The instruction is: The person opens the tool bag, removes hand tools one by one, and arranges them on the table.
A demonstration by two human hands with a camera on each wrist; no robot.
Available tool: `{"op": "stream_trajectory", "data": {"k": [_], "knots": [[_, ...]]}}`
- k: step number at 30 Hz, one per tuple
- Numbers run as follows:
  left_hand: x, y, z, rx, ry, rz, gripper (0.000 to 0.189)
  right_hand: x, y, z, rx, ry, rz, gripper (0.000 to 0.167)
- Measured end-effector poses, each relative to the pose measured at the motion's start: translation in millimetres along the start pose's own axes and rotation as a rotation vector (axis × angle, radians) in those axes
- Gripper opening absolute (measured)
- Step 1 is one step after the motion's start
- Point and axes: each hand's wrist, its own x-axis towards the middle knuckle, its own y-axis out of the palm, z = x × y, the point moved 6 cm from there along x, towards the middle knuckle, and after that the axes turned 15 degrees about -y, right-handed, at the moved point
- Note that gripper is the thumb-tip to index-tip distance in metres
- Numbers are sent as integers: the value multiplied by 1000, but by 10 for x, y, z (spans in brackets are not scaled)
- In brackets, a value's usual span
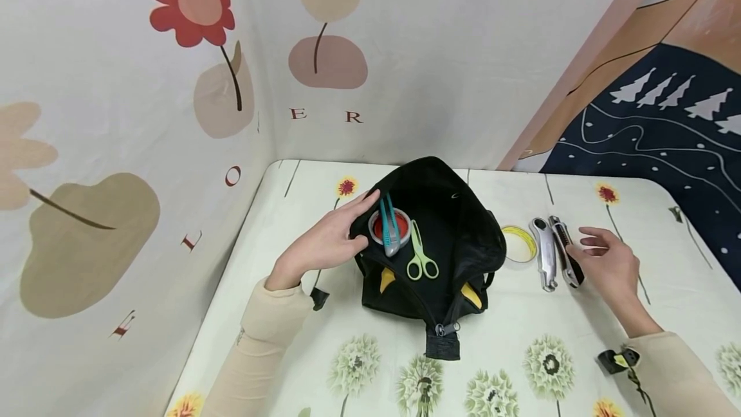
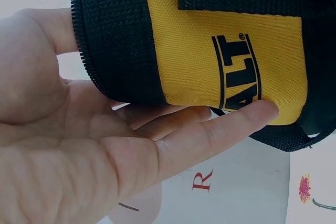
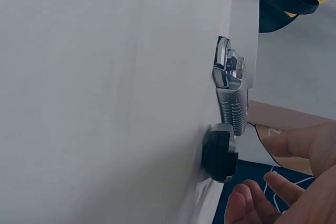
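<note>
A black and yellow tool bag lies unzipped on the table with its mouth wide. My left hand pinches the bag's left rim, thumb over the zipper edge and fingers along the yellow outer side. Inside are a teal utility knife, a tape roll with a red inside and pale green scissors. On the right, my right hand hovers with parted fingers beside a black utility knife. A silver utility knife lies just left of the black one.
A roll of yellow tape lies between the bag and the silver knife. The table has a flowered cloth, and printed cloths hang behind it and at its left. The bag's zipper end points toward me.
</note>
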Motion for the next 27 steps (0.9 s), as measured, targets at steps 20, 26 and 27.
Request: {"op": "stream_trajectory", "data": {"k": [20, 26, 27], "knots": [[1, -5, -2, 5, -5, -4, 87, 34, -169, 957, 212, -209, -226, 41], [-4, 1, 1, 3, -9, 0, 87, 16, -142, 1254, 246, -313, -224, 43], [-5, 3, 3, 0, -9, 3, 87, 14, -135, 1304, 261, -327, -222, 44]]}}
